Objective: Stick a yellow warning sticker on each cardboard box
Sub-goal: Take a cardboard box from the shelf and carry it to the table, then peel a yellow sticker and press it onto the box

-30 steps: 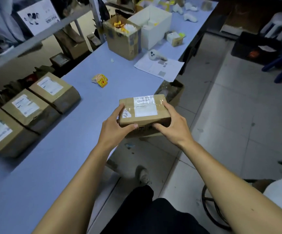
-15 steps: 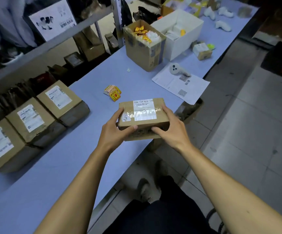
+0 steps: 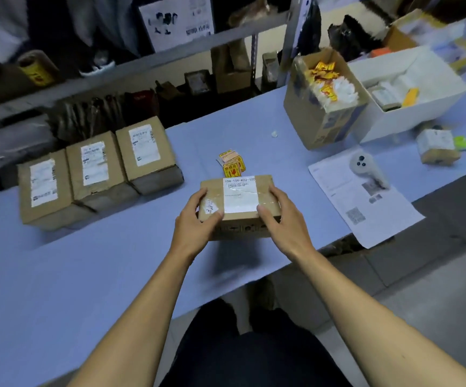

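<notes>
A taped cardboard box (image 3: 265, 188) with a white label on top is held just above the blue table (image 3: 58, 275). My left hand (image 3: 195, 224) grips its left end and my right hand (image 3: 284, 219) grips its right end. A small pile of yellow warning stickers (image 3: 231, 163) lies on the table right behind the box. Three more labelled cardboard boxes (image 3: 92, 169) stand side by side at the left, along the table's back edge.
An open cardboard box (image 3: 318, 107) with yellow sticker scraps and a white open box (image 3: 410, 90) stand at the back right. A printed sheet (image 3: 363, 202) with a white scanner (image 3: 363, 166) overhangs the front edge. A small wrapped parcel (image 3: 435, 146) lies far right. Shelving runs behind the table.
Both hands have carried the box from beyond the table's front edge to over the table, close to the stickers. The view has turned left toward the table.
</notes>
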Motion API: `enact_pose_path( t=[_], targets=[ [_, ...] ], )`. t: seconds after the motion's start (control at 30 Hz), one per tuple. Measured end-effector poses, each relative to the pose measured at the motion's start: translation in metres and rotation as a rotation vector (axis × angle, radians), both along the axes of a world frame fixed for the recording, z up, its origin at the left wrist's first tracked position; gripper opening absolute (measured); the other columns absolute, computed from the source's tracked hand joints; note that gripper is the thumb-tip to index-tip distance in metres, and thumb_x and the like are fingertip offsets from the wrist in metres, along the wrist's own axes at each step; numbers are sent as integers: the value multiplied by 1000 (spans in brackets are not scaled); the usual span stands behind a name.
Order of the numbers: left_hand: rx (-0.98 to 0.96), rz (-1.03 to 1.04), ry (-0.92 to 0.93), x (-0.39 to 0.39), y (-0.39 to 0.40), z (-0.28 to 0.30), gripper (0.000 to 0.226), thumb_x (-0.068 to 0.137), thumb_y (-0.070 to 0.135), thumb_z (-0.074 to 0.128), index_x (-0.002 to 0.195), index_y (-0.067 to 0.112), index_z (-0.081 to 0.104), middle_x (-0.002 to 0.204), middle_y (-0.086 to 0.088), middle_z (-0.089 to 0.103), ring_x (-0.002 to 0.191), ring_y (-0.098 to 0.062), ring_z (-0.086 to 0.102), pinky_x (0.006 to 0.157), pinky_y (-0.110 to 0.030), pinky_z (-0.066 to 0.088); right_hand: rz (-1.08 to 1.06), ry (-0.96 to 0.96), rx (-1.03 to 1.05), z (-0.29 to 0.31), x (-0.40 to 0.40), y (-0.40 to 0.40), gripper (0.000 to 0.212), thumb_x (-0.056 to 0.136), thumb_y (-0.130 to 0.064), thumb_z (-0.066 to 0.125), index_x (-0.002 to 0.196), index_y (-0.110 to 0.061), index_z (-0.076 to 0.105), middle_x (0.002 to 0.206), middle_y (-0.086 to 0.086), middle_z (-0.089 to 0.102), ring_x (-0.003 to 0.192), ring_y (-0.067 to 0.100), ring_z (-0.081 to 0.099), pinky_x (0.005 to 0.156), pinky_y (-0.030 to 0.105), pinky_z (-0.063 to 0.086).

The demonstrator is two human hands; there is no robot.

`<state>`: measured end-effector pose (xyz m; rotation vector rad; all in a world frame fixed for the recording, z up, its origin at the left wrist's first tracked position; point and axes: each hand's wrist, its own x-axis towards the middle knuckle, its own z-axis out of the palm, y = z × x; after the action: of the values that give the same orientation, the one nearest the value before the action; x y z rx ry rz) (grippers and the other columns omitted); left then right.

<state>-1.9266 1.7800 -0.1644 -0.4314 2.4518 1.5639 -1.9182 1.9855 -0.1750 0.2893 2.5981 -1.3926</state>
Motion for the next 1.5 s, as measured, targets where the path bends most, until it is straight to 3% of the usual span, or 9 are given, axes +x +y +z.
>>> enact_pose_path(
  t=[0.2, 0.43, 0.67, 0.83, 1.0, 1.17, 1.33, 1.5],
  targets=[
    [29, 179, -50, 4, -7, -16, 73, 83, 16, 74, 146, 31, 39, 123, 16, 51, 107, -6, 52, 83, -16, 45, 177, -71, 24, -11, -31, -14, 68, 93, -34, 58, 153, -27, 25, 153, -3, 39, 136, 21, 42, 112, 42, 37],
    [17, 272, -155, 8, -32, -42, 84, 80, 15, 78, 149, 31, 34, 142, 3, 51, 123, -14, 51, 93, -23, 43, 362, -97, 111, -26, -47, -43, 69, 93, -28, 60, 152, -25, 26, 149, -3, 44, 131, 22, 46, 101, 32, 40],
    [-167, 135, -199, -1, -44, -54, 83, 85, 31, 72, 153, 29, 25, 152, 1, 43, 133, -20, 46, 108, -31, 40, 453, -110, 243, -45, -61, -58, 76, 96, -37, 52, 157, -24, 10, 158, 0, 31, 141, 22, 34, 109, 39, 36],
    [-179, 61, -173, -10, -57, -58, 86, 83, 34, 75, 153, 25, 27, 151, 0, 44, 132, -21, 47, 110, -32, 39, 455, -95, 297, -49, -68, -65, 75, 97, -36, 48, 157, -26, 3, 160, 0, 25, 143, 21, 30, 110, 39, 36],
    [-189, 77, -166, -20, -61, -62, 87, 83, 33, 75, 153, 26, 25, 153, -1, 41, 136, -23, 43, 111, -37, 39, 428, -79, 267, -50, -79, -75, 77, 95, -33, 52, 157, -26, 6, 159, 0, 28, 143, 21, 30, 111, 40, 35],
    [-180, 88, -191, -31, -64, -59, 86, 84, 30, 74, 154, 25, 25, 154, -2, 39, 137, -23, 42, 112, -34, 37, 425, -106, 267, -56, -86, -75, 77, 96, -36, 52, 157, -24, 7, 161, 0, 25, 145, 22, 28, 114, 40, 31],
    [-229, 151, -216, -39, -56, -57, 81, 86, 21, 66, 154, 21, 22, 161, -6, 24, 146, -24, 27, 115, -30, 26, 475, -80, 229, -55, -102, -85, 78, 94, -32, 56, 157, -20, 12, 161, 1, 26, 145, 20, 28, 114, 37, 30],
    [-269, 159, -242, -43, -49, -51, 83, 86, 22, 65, 155, 20, 19, 160, -6, 22, 143, -23, 30, 110, -27, 28, 531, -72, 192, -55, -111, -78, 78, 93, -36, 58, 156, -21, 14, 159, 0, 29, 143, 20, 32, 112, 35, 32]
  ],
)
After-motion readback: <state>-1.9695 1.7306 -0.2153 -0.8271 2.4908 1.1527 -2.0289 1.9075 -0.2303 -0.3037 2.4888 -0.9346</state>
